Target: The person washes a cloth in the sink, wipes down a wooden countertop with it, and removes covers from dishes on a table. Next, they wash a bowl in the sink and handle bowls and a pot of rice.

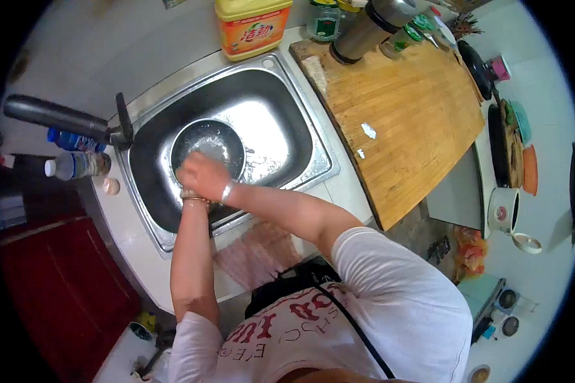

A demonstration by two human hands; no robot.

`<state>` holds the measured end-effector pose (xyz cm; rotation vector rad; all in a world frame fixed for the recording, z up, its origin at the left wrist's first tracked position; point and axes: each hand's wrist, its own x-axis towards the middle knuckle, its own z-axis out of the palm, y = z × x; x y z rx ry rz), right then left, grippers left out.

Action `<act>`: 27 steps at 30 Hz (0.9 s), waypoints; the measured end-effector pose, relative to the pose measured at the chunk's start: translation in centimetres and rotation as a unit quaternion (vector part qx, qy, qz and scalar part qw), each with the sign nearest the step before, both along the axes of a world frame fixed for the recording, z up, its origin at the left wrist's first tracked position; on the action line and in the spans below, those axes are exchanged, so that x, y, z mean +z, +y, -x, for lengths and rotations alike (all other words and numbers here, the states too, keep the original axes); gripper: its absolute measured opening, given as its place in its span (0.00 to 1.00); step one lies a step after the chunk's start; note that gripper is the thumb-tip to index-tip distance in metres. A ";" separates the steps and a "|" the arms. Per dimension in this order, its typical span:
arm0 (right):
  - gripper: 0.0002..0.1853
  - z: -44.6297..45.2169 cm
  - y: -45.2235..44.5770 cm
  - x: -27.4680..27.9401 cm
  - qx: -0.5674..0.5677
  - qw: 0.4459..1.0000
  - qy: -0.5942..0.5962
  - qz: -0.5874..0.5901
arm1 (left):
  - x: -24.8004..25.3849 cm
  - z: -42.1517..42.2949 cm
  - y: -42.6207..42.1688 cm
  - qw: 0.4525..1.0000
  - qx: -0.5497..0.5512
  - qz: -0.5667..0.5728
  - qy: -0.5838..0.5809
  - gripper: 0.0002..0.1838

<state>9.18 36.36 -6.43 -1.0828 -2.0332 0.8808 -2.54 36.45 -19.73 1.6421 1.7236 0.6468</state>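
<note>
A round metal bowl (220, 137) with water in it stands in the steel sink (275, 115), left of the sink's middle. Over the bowl's near edge my right hand (209, 177) is closed, its fingers curled against my other hand; what is between them, if anything, is hidden. My left hand (190, 185) lies mostly under it, with bracelets at the wrist, and its fingers cannot be made out. The black faucet (108, 127) reaches in from the left, away from the bowl. A pink cloth (257, 255) lies on the counter at the sink's near edge.
A yellow jug (252, 32) stands behind the sink. To the right lies a wooden board (402, 121) with a metal flask (370, 32) and jars at its back. A plastic bottle (80, 165) stands left of the sink. A white pot (503, 207) is at the far right.
</note>
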 end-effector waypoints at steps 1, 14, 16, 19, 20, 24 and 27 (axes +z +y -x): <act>0.08 0.3 1.4 -1.4 -0.006 1.000 0.001 -0.002 | -1.3 0.0 0.5 0.999 0.016 0.004 -0.043 0.15; 0.08 -0.2 6.2 -8.5 -0.027 0.974 -0.222 0.030 | 7.9 -2.1 -0.7 0.793 0.266 0.198 -0.511 0.27; 0.09 -1.4 5.9 -8.2 -0.094 0.973 -0.184 0.105 | 1.1 1.2 -0.1 0.817 0.267 0.155 -0.487 0.21; 0.14 -1.5 3.5 -8.8 -0.110 0.959 -0.249 0.078 | -1.0 1.7 0.1 0.835 0.276 0.129 -0.458 0.16; 0.16 -1.4 3.0 -10.4 -0.020 0.945 -0.323 0.050 | -2.0 1.5 0.1 0.838 0.277 0.143 -0.448 0.17; 0.16 0.1 5.1 -6.8 0.118 0.892 -0.416 0.131 | -3.2 1.2 -0.3 0.828 0.281 0.206 -0.440 0.22; 0.14 -0.5 3.8 -1.6 0.109 0.910 -0.205 0.343 | -0.6 0.8 -1.0 0.685 0.344 0.283 -0.576 0.23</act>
